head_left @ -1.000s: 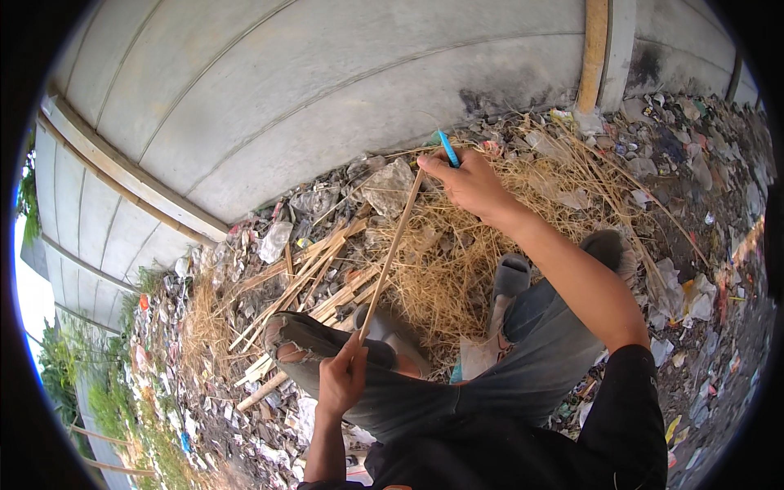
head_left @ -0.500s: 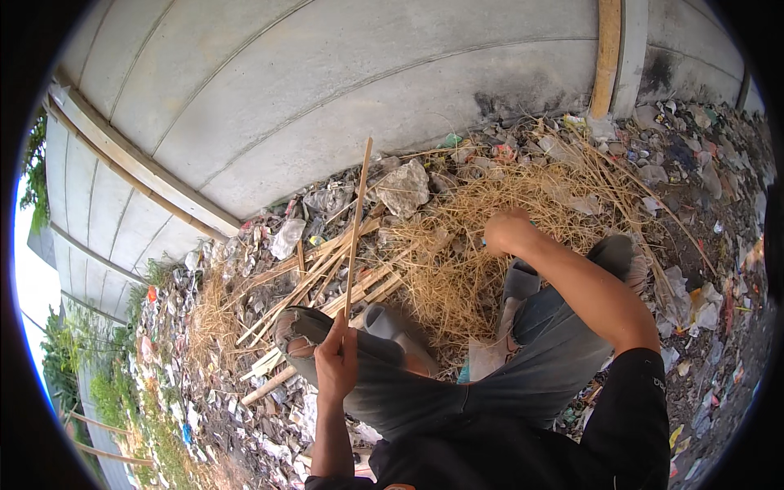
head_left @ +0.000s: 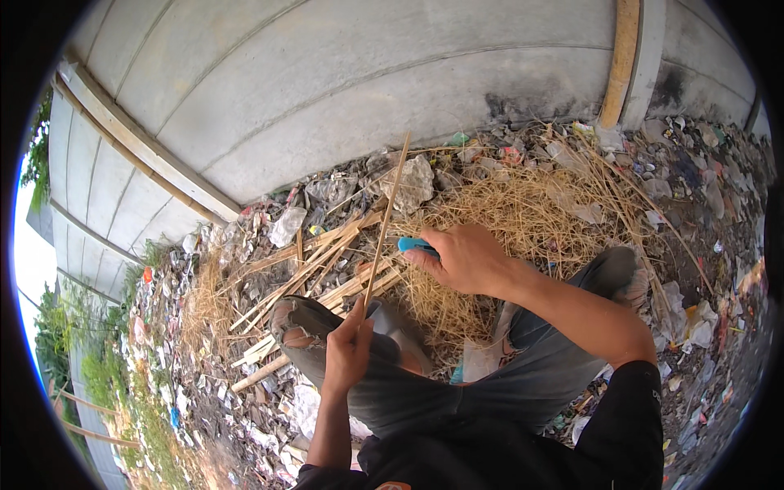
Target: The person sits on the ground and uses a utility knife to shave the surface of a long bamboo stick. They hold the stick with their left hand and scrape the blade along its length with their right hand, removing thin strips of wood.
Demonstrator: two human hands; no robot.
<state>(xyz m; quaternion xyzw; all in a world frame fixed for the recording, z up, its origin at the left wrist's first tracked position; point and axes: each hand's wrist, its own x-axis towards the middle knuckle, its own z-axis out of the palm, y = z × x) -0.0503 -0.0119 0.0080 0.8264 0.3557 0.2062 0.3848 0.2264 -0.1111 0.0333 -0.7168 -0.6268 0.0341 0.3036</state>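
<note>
My left hand (head_left: 349,353), closed, grips the lower end of a thin bamboo strip (head_left: 389,208) over my left knee. The strip stands up steeply and leans to the right at its top. My right hand (head_left: 469,260) is wrapped round a cutter knife (head_left: 417,246) with a blue handle, its front end pointing left toward the strip. A small gap shows between knife and strip; I cannot make out the blade. Under my right hand lies a heap of curly straw-coloured shavings (head_left: 457,306).
Split bamboo pieces (head_left: 327,260) lie piled left of the shavings. A grey rock (head_left: 409,184) sits by the concrete wall (head_left: 367,73), and a bamboo pole (head_left: 622,61) stands against it. Scattered rubbish (head_left: 682,302) covers the ground around my bent legs.
My right hand has come left, from over the shavings to beside the strip, and the blue knife shows more. The strip's top has tilted to the right.
</note>
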